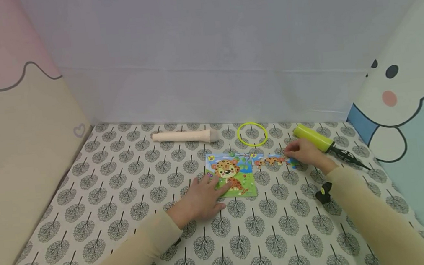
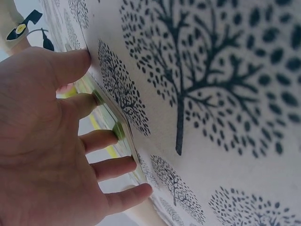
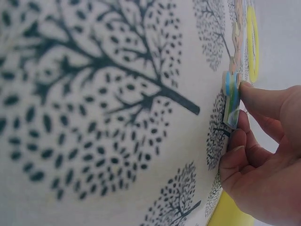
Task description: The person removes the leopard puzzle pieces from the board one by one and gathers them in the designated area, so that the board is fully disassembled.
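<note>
Two cartoon-printed walls flank tree-print cloth; mid-frame, the left hand, fingers spread, rests on a leopard picture board; right of centre, the right hand pinches a puzzle piece.

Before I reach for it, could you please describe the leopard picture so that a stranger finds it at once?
On the tree-patterned cloth, find the left hand near the middle. It lies partly over the leopard picture, a spotted cub on green grass. Unlike the narrow strip of puzzle pieces to its right, it is one large, squarish picture.
</note>
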Motion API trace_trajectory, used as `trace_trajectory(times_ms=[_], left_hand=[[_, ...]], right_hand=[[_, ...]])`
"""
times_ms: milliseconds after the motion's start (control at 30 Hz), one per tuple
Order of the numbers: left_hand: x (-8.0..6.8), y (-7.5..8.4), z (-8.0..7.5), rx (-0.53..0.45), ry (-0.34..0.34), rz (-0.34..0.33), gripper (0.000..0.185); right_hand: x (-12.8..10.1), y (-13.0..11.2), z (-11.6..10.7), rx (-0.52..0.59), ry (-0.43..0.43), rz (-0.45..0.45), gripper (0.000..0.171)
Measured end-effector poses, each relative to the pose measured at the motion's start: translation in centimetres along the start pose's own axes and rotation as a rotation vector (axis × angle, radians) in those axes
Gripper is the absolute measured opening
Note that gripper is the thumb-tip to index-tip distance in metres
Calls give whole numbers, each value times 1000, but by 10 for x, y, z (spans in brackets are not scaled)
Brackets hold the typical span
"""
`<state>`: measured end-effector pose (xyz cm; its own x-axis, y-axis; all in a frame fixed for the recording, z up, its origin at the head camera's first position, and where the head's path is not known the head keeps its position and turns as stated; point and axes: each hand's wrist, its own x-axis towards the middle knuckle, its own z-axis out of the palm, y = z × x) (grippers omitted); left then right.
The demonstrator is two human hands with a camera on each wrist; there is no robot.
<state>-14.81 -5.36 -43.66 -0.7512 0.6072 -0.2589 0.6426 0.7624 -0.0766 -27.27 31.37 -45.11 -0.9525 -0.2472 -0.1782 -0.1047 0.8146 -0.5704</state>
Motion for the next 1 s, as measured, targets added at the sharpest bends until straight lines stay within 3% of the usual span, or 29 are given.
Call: trace_trajectory(times_ms=[267,567,800,1000], left_hand=[[1,4,5,6,28,11,67],[-2,9,6,19,129,43,62],[-6,12,4,-74,82,53,61],[-8,14,3,-128,53,45,60]], right_hand=[[-2,-4,3,-30,24,-42,15],[3,-41,8,-22,30,-65,17],[14,-67,22,-54,9,-134,16],[18,-90,34,0,-36,-249,14]])
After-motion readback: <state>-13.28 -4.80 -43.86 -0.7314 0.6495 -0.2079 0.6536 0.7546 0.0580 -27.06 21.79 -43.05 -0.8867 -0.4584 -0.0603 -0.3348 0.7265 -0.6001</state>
